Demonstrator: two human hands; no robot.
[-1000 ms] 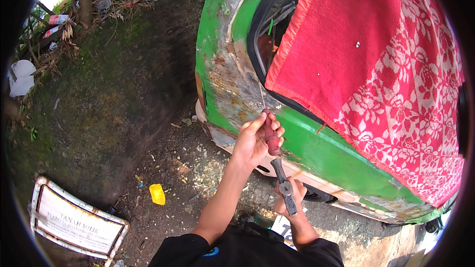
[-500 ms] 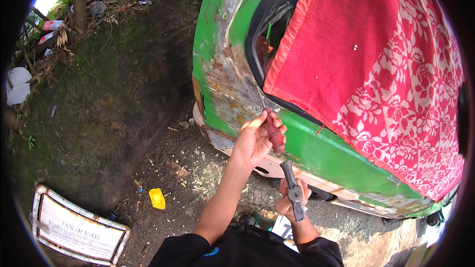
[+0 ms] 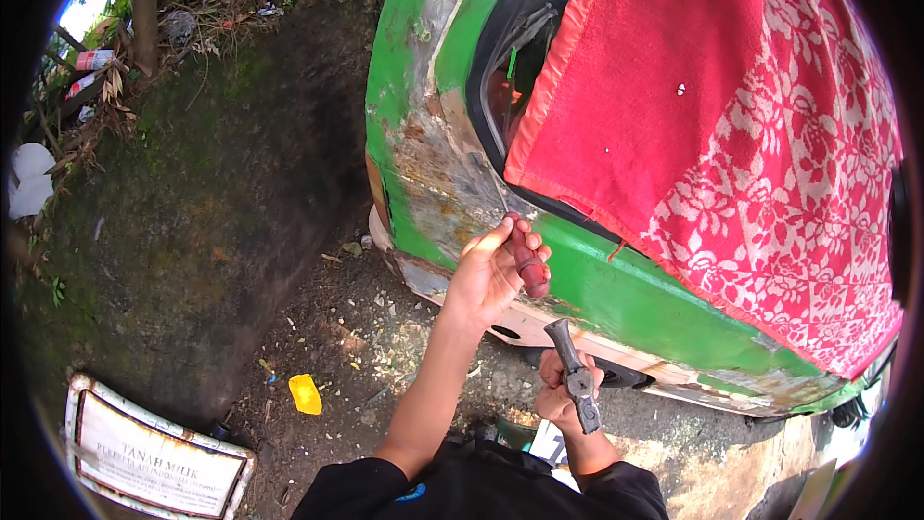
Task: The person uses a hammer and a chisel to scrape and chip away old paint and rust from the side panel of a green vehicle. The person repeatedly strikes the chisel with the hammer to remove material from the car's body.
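Both hands' fingers closed: left hand [image 3: 491, 274] around red-handled tool [image 3: 527, 260], right hand [image 3: 568, 395] around hammer [image 3: 575, 376].

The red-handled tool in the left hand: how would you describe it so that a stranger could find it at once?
Start at the green car body with its rusty, bare patch below the window. The left hand is raised against that patch and grips a tool with a dark red handle, its thin tip toward the metal. Unlike the grey metal hammer in the right hand below it, its handle is red and stubby.
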